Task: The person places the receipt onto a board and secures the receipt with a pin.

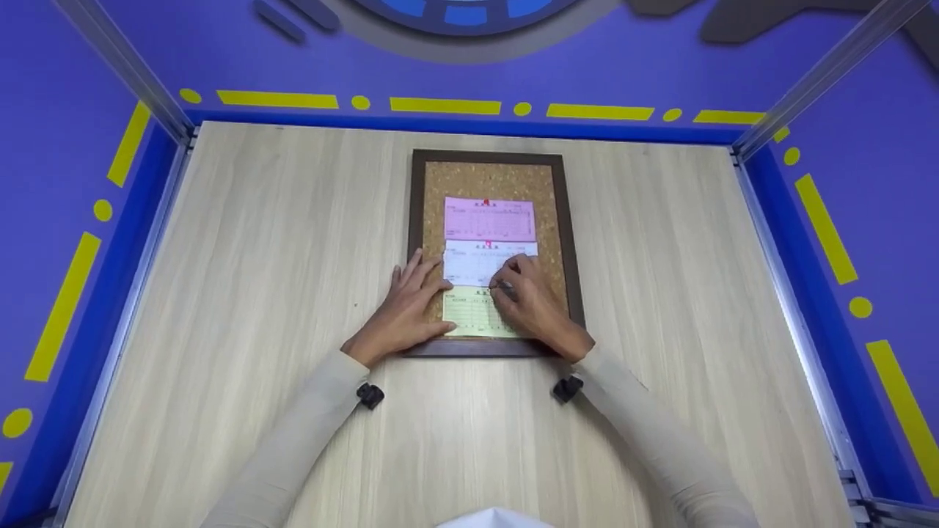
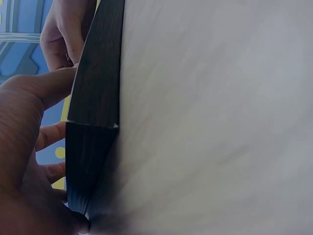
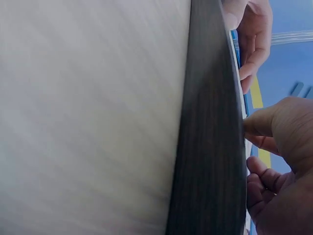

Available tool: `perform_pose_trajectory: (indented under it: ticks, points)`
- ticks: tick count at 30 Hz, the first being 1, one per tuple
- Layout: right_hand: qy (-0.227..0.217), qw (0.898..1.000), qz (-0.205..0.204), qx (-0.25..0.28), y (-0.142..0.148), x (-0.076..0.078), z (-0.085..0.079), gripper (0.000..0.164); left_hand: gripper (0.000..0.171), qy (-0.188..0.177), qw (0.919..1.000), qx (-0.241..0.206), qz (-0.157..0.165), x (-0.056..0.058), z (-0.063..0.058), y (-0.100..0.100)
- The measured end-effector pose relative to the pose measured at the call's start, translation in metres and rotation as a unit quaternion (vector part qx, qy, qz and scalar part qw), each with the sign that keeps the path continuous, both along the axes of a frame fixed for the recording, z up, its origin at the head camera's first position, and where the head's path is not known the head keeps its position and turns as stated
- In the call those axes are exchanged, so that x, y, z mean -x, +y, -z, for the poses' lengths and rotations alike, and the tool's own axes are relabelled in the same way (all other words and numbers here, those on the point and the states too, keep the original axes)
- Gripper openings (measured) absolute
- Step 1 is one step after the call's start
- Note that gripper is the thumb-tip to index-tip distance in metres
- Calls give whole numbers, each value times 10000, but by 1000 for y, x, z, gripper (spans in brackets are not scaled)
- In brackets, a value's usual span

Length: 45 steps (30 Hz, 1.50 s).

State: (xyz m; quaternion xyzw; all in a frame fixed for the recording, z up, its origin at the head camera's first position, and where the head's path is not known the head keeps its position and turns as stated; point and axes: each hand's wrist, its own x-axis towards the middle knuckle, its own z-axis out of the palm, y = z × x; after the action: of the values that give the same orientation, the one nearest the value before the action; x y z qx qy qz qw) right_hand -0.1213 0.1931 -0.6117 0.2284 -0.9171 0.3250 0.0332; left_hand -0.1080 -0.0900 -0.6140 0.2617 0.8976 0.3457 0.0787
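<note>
A corkboard (image 1: 488, 178) in a dark frame lies flat, bearing a pink slip (image 1: 488, 220), a white slip (image 1: 469, 265) and a green slip (image 1: 469, 315) in a column. Red push pins (image 1: 486, 202) stand at the top edges of the pink and white slips. My left hand (image 1: 402, 308) spreads over the board's lower left, its thumb and a fingertip on the green slip's left side. My right hand (image 1: 530, 297) pinches what looks like a push pin at the green slip's top edge; the fingers mostly hide it.
The board's dark frame (image 3: 210, 122) rises above the wooden tabletop (image 1: 293, 220) in both wrist views. Blue-purple panels (image 1: 477, 81) with yellow marks stand along the back and sides. A white pointed thing (image 1: 495, 518) shows at the bottom edge of the head view.
</note>
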Motion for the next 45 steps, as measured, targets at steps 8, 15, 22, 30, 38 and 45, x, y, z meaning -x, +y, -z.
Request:
perform_pose_trajectory:
  ticks: [8,15,22,30,38,45]
  points:
    - [-73,9996,56,266,2,1,0,6,61,-152,9999,4,-39,0,1,1]
    - [-80,9988,7,487,8,2,-2,5,69,-108,9999,27,-25,-2,-2,-1]
    - [326,9968,0,736,24,6,-5,9,77,-93,10000,-11,-13,0,-5,1]
    - [170,9935,365,1069,44,10,-6,21,88,-136,9995,234,-133,2,-7,2]
    - [-167,9913,562,1178,57,9,-1,29,97,-186,9962,839,-141,3,-5,1]
    - [-178,9913,643,1136,74,9,-5,36,99,-227,9937,1078,-223,4,-10,-5]
